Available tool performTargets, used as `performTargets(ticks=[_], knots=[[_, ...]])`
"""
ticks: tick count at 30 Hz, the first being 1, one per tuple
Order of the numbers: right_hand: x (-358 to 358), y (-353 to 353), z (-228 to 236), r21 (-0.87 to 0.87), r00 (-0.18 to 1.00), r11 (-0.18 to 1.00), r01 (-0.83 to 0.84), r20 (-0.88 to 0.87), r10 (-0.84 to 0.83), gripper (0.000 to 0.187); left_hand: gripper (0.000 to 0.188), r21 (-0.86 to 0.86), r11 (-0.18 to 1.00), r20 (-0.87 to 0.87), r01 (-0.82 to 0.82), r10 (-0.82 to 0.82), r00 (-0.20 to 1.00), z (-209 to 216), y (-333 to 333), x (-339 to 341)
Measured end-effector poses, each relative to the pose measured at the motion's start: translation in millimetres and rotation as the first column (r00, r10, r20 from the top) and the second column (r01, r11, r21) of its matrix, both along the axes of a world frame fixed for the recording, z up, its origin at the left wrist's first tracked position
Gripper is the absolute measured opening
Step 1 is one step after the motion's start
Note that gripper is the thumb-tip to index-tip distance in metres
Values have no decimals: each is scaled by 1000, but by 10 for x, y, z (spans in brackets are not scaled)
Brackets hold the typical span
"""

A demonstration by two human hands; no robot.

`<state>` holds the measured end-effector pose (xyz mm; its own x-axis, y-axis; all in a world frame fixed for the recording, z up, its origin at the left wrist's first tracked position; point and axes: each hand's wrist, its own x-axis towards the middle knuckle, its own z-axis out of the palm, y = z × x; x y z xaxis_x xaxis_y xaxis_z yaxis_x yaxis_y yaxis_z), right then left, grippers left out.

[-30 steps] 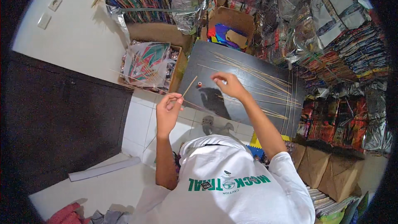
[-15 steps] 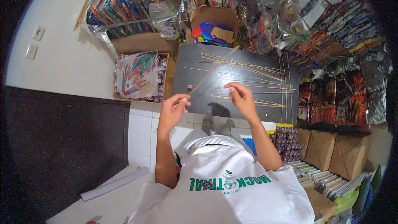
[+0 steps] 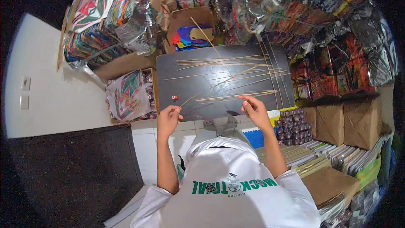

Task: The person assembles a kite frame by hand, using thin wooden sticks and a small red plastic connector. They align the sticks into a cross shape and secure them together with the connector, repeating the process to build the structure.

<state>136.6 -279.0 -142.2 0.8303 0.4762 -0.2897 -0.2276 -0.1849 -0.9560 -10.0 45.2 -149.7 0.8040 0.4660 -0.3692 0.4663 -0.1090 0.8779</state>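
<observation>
My left hand [image 3: 169,118] is closed in a pinch on a thin bamboo stick [image 3: 188,101] that slants up and right over the dark table. My right hand [image 3: 256,112] is raised by the table's near edge, thumb and index finger curled. Another thin stick [image 3: 204,36] rises slantwise past the far edge, lined up with my right fingertips; the contact there is too fine to see clearly. On the dark tabletop [image 3: 166,86] lie several long thin sticks [image 3: 228,62], mostly sideways, with a few crossing at the right. A small orange-red spool [image 3: 175,97] lies near my left hand.
Left of the table stands a cardboard box [image 3: 156,88] topped by a printed sheet. Behind it is an open box [image 3: 206,15] with coloured pieces. Wrapped stacks [image 3: 312,38] crowd the back and right. Brown paper packages [image 3: 358,120] and small bundled items [image 3: 291,131] sit at the right.
The view has shifted, so the table sits further left. My left hand's stick has dropped lower and flatter. A second stick now rises over the far edge, in line with my right hand.
</observation>
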Motion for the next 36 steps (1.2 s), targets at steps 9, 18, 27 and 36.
performTargets(ticks=[9, 18, 27, 36], knots=[[210, -484, -94, -47, 948, 979, 197, 264, -178, 26, 20, 40, 918, -89, 396, -391, 916, 50, -34, 294], [309, -621, 80, -69, 946, 997, 28, 323, -4, 30, 27, -146, 843, 130, 517, -502, 855, 528, -919, 963], [552, -1096, 62, -186, 904, 957, 224, 406, -133, 24, 23, -121, 963, 198, 240, -213, 957, 698, -1027, 1187], [746, -1461, -376, -42, 745, 838, 544, 482, -460, 22, 23, -53, 989, 168, 141, -130, 977, 699, -941, 1101]])
